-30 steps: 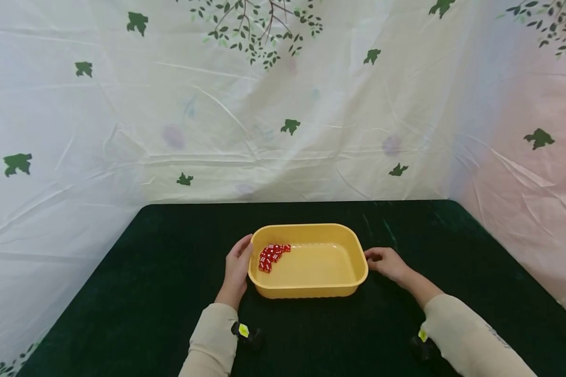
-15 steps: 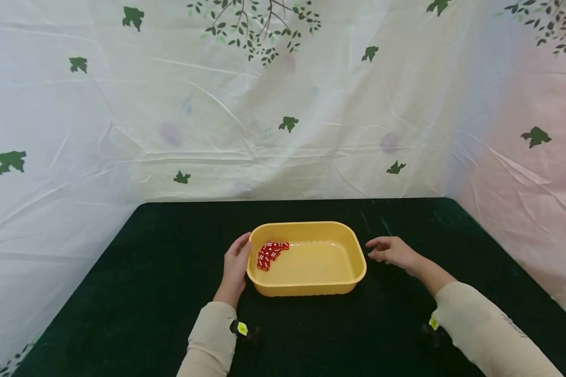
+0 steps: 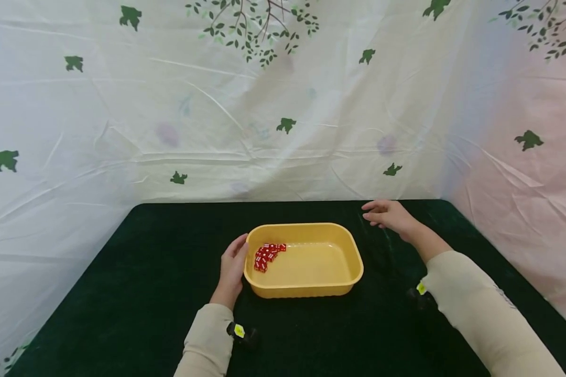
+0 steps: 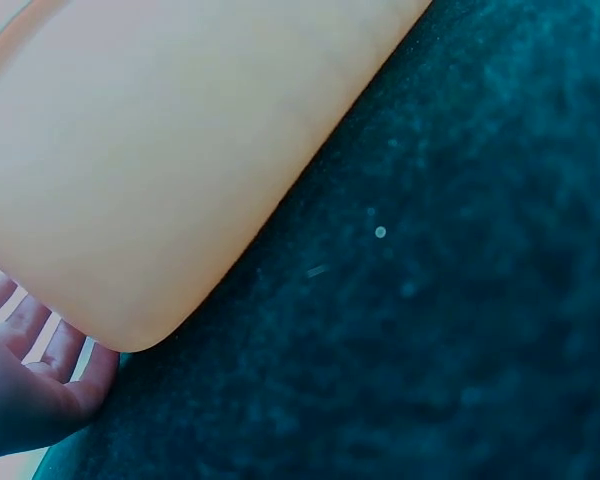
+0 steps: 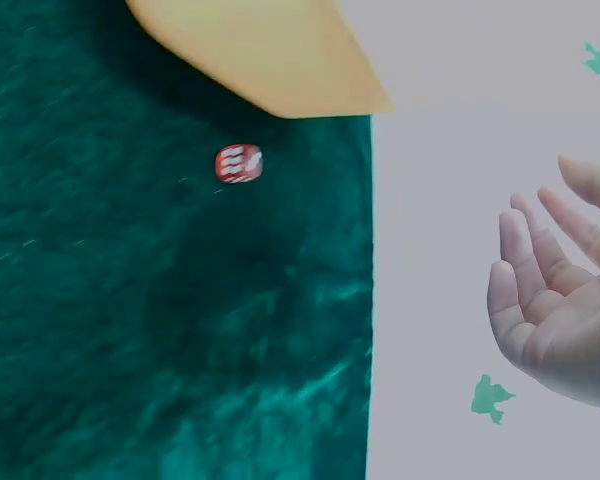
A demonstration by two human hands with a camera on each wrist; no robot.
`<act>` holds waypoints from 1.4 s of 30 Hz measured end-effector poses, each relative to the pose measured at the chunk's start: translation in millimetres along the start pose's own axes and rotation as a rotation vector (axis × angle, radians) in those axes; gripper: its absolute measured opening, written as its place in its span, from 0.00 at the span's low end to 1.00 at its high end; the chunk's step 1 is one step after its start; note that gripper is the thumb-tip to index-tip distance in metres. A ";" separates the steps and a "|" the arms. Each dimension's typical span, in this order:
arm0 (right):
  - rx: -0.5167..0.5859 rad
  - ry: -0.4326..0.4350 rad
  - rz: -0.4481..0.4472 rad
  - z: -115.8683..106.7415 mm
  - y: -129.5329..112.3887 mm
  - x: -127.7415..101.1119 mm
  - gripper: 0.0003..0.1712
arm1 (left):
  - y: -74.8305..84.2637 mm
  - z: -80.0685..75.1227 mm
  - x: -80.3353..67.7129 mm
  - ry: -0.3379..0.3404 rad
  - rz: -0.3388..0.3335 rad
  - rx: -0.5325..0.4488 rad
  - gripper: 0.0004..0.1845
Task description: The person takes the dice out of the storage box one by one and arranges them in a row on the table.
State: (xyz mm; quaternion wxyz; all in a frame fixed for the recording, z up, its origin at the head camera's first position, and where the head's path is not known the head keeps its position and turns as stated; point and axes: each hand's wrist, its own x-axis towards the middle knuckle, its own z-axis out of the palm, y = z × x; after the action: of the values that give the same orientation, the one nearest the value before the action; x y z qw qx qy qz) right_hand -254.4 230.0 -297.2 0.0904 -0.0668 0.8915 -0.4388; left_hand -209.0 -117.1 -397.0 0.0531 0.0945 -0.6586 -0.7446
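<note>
A yellow plastic tub stands on the dark green cloth, with several red dice with white dots bunched at its left end. Along the tub's left outer wall rests my left hand; in the left wrist view its fingers lie spread, fairly straight, against the corner. My right hand hovers beyond the tub's far right corner, fingers loosely extended and holding nothing. One more red die lies on the cloth close to the tub in the right wrist view; the head view does not show it.
The dark green cloth covers the table, whose far edge runs just behind the right hand. White curtains printed with green birds and branches hang around the back and sides.
My right hand has left the tub's right end and moved away, up toward the far table edge. My left hand stays on the tub, and the dice inside lie as before.
</note>
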 end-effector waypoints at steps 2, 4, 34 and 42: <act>-0.002 -0.006 -0.004 -0.4 -6.2 3.6 0.25 | 0.7 -0.4 -0.3 -0.004 -0.001 -0.002 0.19; 0.001 -0.009 -0.005 0.7 -11.6 7.8 0.25 | 1.0 -0.7 -0.1 -0.011 0.001 -0.006 0.19; 0.237 -0.054 -0.098 115.2 -60.4 50.8 0.15 | -4.3 -1.0 4.4 -0.008 0.011 -0.005 0.18; 0.284 -0.080 -0.029 141.0 -54.7 51.3 0.14 | -3.3 -0.7 4.5 -0.012 0.019 -0.012 0.18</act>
State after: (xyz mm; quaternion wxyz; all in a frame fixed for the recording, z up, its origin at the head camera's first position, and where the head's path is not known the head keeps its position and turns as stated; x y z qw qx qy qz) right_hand -271.3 78.1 -343.4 0.1279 -0.0835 0.8152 -0.5586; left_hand -213.1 -118.3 -400.7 0.0567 0.0834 -0.6554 -0.7485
